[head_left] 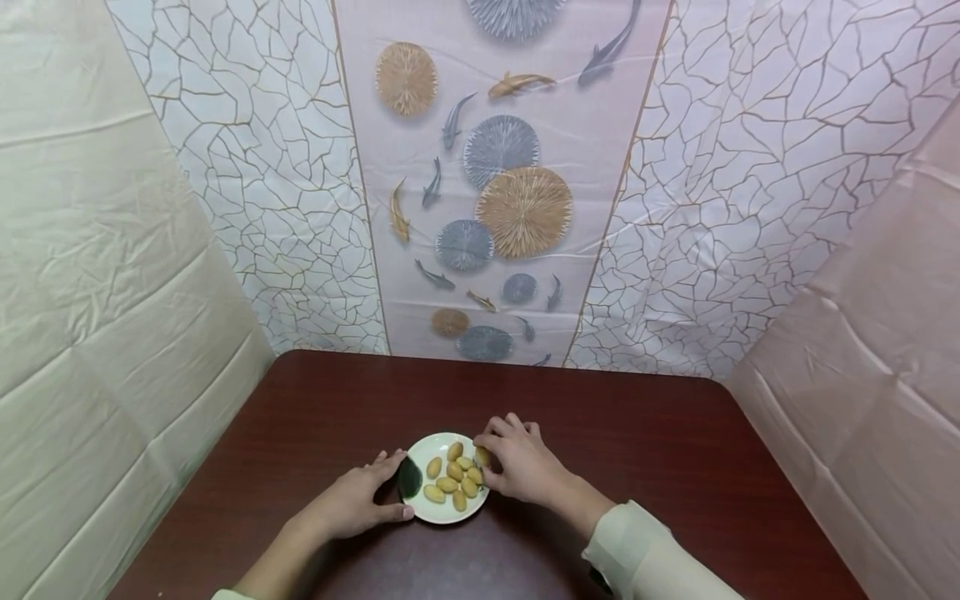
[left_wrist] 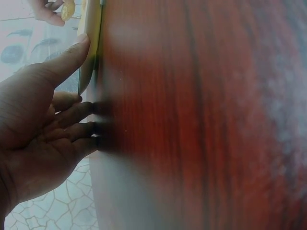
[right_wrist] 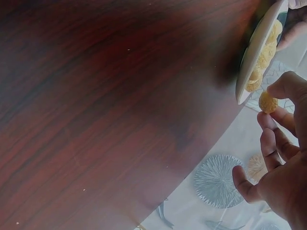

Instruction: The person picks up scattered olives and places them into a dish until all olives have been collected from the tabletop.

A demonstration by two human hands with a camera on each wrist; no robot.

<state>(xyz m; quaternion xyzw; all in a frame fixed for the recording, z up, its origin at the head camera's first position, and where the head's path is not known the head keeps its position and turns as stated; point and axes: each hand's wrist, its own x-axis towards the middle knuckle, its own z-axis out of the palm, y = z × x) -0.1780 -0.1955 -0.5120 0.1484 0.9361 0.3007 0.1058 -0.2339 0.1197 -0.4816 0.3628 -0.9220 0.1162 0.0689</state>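
Note:
A round white plate (head_left: 442, 518) with a dark green patch at its left side sits on the table and bears several small yellow oval fruits (head_left: 454, 472). My left hand (head_left: 352, 500) holds the plate at its left edge, thumb at the near rim and fingers at the far left rim. In the left wrist view the thumb lies against the rim, with the other fingertips close to the tabletop. At the plate's right edge, my right hand (head_left: 521, 458) pinches one yellow oval fruit (right_wrist: 268, 102) between thumb and fingers. The right wrist view shows this fruit apart from the plate.
Under the plate lies a dark reddish-brown table (head_left: 360, 400) with rounded far corners. Behind it hangs a patterned cloth (head_left: 480, 275) with fish and round motifs. Plain beige cloths (head_left: 97, 292) stand along both sides.

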